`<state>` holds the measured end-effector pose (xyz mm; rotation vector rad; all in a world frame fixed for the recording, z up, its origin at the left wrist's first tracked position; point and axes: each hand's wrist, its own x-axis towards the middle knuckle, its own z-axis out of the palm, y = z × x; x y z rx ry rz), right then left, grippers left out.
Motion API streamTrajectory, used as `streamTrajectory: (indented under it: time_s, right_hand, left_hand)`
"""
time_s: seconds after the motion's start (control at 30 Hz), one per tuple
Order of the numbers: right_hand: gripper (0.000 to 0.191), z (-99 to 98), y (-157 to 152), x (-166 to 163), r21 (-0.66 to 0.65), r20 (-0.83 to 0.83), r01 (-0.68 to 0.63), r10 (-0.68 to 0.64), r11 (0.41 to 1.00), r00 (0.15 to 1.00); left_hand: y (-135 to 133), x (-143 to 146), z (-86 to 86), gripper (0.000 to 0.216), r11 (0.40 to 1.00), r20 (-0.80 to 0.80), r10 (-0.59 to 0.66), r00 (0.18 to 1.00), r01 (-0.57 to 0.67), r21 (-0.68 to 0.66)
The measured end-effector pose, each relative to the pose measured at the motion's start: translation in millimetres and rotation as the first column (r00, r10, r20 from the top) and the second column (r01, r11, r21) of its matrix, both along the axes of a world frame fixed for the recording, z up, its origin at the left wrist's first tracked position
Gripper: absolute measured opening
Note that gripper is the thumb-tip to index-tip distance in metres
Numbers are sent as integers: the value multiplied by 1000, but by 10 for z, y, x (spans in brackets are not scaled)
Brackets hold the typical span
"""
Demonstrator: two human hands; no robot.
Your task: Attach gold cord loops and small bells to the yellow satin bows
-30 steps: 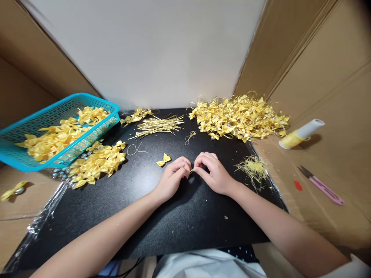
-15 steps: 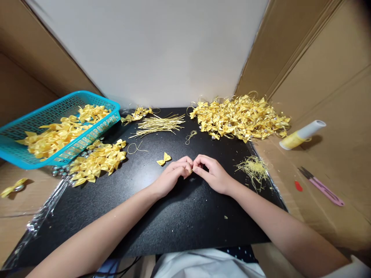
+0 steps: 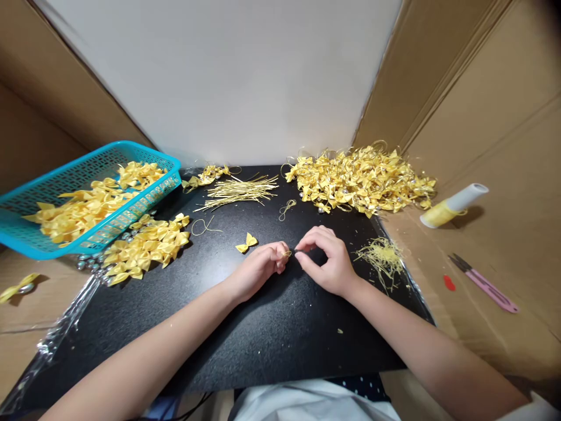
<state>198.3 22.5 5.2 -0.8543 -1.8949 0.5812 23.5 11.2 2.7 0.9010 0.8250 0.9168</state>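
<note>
My left hand (image 3: pixel 258 270) and my right hand (image 3: pixel 326 260) meet over the middle of a black mat (image 3: pixel 245 339). Between their fingertips they pinch a short piece of gold cord (image 3: pixel 288 253). A single yellow ribbon bow (image 3: pixel 246 242) lies on the mat just left of my left hand. Farther back lie a small coil of gold cord (image 3: pixel 287 207) and a bundle of cut gold cords (image 3: pixel 239 191).
A teal basket (image 3: pixel 52 202) of yellow bows tilts at the left, with a loose pile of bows (image 3: pixel 146 245) below it. A large heap of finished bows (image 3: pixel 363 178) sits back right. Cord scraps (image 3: pixel 383 254), a thread spool (image 3: pixel 453 204) and pink snips (image 3: pixel 484 283) lie at the right.
My right hand has lifted and opened its fingers a little, drawing slightly right of my left hand. The left hand has hardly moved.
</note>
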Motion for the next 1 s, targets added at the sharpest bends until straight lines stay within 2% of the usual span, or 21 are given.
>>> streamTrajectory:
  time_s: [0.07,0.13,0.4,0.6,0.8,1.0]
  right_hand:
    - [8,-2,-10,6,68,48,-12,9,998,999]
    - [9,-17,-12,2,82,92,-31,24,996,995]
    - [10,-34,9,-1,-25,181,-58,61,998,982]
    - [16,-24,26,22,-35,207,-80,86,996,975]
    - [16,-4,77,75,-35,228,-74,80,997,970]
    - [16,-21,130,112,-79,249,-42,60,996,967]
  left_hand:
    - [-2,-4,-14,14,1000,-18,3,1000,-3,10]
    - [-5,-10,-25,14,1000,-38,-2,999,3,30]
    - [-18,-30,-51,14,992,-145,-38,989,55,115]
    - [-10,-74,-37,18,970,-283,-45,958,110,216]
    - [-15,-144,50,25,919,-479,88,874,115,378]
    - [29,-234,83,24,894,-570,165,805,121,431]
